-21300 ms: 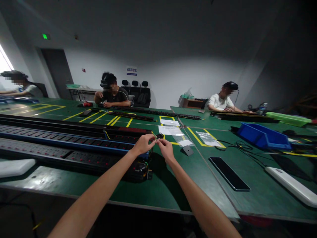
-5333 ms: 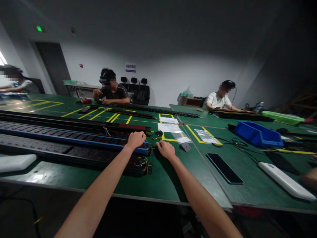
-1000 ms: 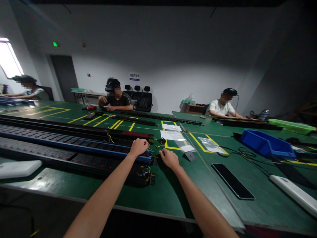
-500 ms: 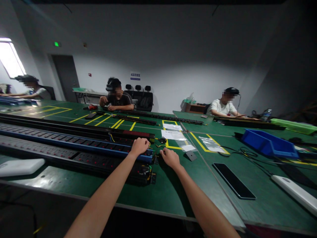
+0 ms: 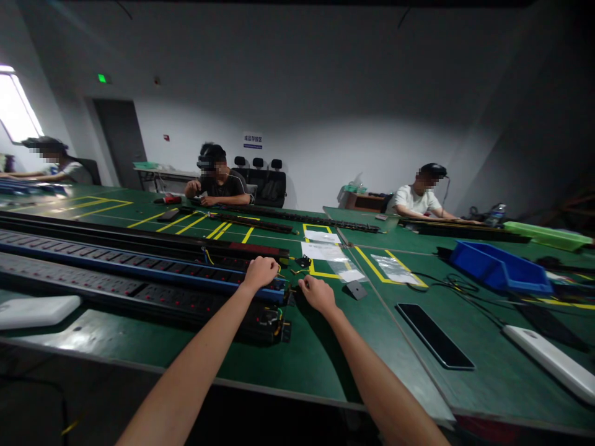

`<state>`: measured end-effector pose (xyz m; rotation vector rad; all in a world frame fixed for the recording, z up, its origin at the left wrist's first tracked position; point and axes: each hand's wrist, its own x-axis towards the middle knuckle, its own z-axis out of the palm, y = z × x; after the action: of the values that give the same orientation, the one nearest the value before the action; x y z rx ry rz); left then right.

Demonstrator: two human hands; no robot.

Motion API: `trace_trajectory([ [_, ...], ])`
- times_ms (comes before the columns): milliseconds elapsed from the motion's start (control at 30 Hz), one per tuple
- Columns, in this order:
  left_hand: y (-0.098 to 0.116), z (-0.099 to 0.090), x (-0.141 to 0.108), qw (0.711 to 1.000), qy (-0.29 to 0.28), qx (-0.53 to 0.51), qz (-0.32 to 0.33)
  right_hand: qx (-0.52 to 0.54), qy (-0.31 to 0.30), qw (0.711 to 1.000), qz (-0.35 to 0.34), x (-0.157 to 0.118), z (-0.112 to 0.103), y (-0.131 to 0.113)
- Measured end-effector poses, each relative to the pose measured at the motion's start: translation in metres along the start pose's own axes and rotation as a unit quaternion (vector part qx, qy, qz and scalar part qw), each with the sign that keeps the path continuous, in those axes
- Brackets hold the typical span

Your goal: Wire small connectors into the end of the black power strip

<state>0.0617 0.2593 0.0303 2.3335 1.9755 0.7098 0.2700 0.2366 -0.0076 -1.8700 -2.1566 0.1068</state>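
Observation:
My left hand is closed on the right end of the blue-edged strip, its fingertips hidden behind the hand. Just right of that end, my right hand is closed in a pinch near a small wire and bracket; what it grips is too small to make out. A black socket strip lies nearer me, with wires and a bracket at its right end. Beyond the blue-edged strip is a long black strip. A small black bracket and a grey square plate lie to the right.
On the green table are a phone, a white device, another white device, a blue bin, papers, a plastic bag and black cables. Three people sit across the table.
The camera view has shifted slightly. Both hands stay at the strip's end, with hardly any visible movement.

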Motion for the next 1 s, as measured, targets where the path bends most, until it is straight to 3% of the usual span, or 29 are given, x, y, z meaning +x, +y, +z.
trace_trajectory([
  [1000,-0.0009,0.0003,0.0007,1.0,-0.01,-0.012,-0.009,0.006,-0.006,1.0,0.003,-0.0017,-0.0042,-0.0017],
])
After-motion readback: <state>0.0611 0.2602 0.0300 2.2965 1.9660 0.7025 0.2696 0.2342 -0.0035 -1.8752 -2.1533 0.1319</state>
